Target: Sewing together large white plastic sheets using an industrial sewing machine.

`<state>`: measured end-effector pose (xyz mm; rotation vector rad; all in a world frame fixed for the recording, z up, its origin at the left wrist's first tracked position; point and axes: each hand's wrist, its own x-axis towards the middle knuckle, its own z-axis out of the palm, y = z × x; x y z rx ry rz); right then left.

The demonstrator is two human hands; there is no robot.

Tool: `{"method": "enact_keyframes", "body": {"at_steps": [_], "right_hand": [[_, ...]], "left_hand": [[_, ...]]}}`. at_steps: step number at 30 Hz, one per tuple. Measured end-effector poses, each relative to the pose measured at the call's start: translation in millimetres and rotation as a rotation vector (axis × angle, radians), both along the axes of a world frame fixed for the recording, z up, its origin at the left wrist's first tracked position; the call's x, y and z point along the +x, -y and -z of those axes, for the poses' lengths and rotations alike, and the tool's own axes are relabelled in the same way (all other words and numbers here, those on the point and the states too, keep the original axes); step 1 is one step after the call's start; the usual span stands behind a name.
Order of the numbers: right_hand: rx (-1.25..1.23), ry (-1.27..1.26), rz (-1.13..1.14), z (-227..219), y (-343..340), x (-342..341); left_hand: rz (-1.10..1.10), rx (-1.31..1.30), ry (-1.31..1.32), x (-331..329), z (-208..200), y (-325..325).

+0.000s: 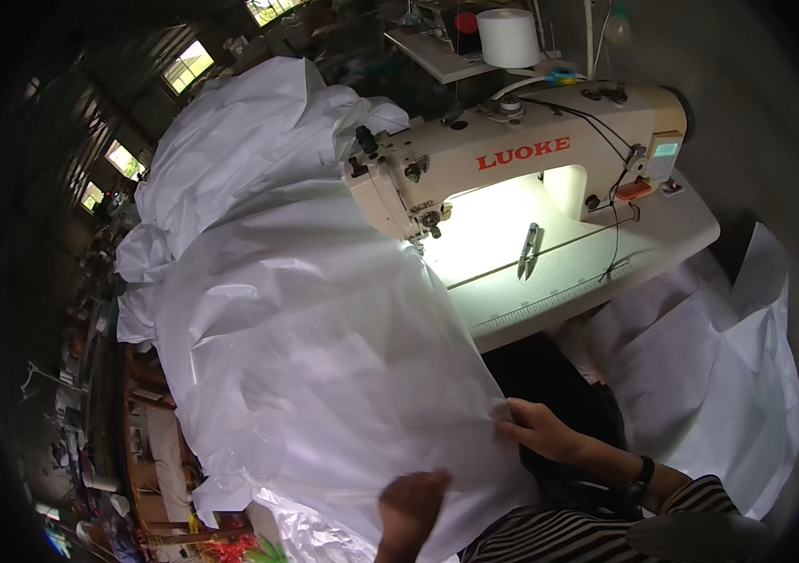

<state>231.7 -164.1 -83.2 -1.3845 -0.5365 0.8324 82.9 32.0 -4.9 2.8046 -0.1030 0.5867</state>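
Observation:
A large white plastic-like sheet [324,347] spreads across the left side of the sewing machine [531,150] and hangs down toward my lap. Its right edge runs up to the needle area beneath the machine's head. My right hand [542,432] pinches that edge below the table's front corner, thumb and fingers closed on it. Lower and to the left, my left hand [411,509] is over the sheet's near part; its fingers are blurred, so their grip is unclear. Small thread snips [529,251] lie on the lit machine bed, apart from both hands.
More white sheeting [700,366] hangs in folds at the right. A white thread cone [509,38] stands behind the machine. The machine's table [578,281] has a ruler strip along its front edge. A wooden frame [142,450] and assorted clutter stand at the left.

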Motion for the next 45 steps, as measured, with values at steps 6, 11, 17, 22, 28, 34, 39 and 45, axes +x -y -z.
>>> {"method": "enact_keyframes", "body": {"at_steps": [6, 11, 17, 22, 28, 34, 39, 45], "right_hand": [[-0.162, 0.010, 0.145, -15, -4, 4], [-0.284, 0.596, 0.215, -20, -30, 3], [-0.530, 0.873, 0.088, -23, -33, -6], [-0.694, 1.117, -0.025, -29, -50, 3], [-0.794, 1.247, 0.078, -33, -85, 40], [-0.778, 1.191, 0.101, -41, -120, 94], [-0.612, 1.021, 0.174, -58, -124, 110], [-0.385, 0.545, 0.167, -20, -31, 44]], "left_hand": [[0.291, -0.124, -0.395, 18, 44, 54], [0.325, -0.236, -0.430, 18, 51, 52], [0.205, -0.449, -0.564, 5, 20, 32], [0.158, -0.380, -0.592, 14, -3, 26], [0.009, -0.251, -0.519, 30, -14, 11], [0.072, -0.140, -0.378, 41, 2, 5], [0.058, -0.024, -0.407, 45, 12, 8], [0.009, -0.037, -0.356, 39, 3, 23]]}}
